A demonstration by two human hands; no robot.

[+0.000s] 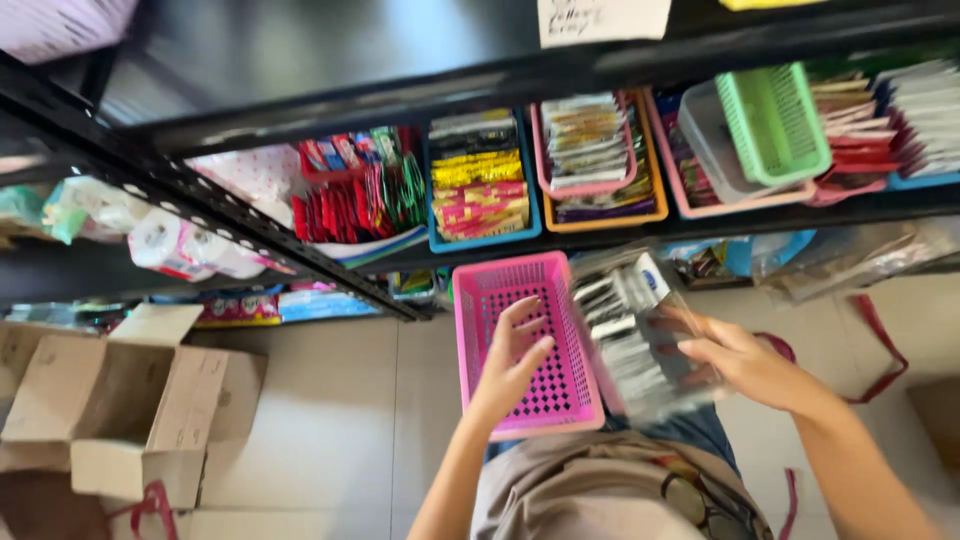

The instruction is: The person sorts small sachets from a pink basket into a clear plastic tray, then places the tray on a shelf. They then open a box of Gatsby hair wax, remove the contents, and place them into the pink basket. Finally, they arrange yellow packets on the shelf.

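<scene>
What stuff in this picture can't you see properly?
- Head view: the stack of sachets in the right hand is motion-blurred; kind unreadable.
- The left hand lies in the pink basket, hiding part of its floor.
- Packets in the blue bin on the shelf are too small to identify.
- The cardboard box is cut off by the left edge.
- The paper label is cropped at the top.

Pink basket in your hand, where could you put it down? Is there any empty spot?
The pink basket would fit on the bare tiled floor between the cardboard box and the person's knees. The shelf is crowded: sachet-filled baskets stand side by side. The left hand rests inside the basket; the right hand holds a blurred stack of sachets.
</scene>
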